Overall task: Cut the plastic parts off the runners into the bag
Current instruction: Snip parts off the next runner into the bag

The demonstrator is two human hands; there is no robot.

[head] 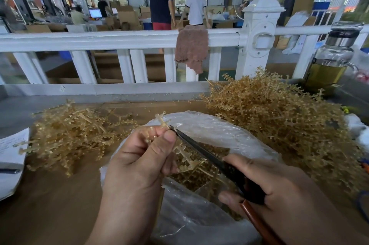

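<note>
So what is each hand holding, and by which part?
Left hand pinches a runner near its upper end; right hand grips the scissors by the handles.

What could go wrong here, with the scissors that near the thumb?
1. The tip of the scissors meets the runner right beside the thumb of the left hand; a slip could nick it.
2. The cut sits near the far rim of the bag, so a clipped part might fly onto the table instead of dropping in.
3. The right hand holds the blades low over the bag; they might snag its thin plastic.
</note>
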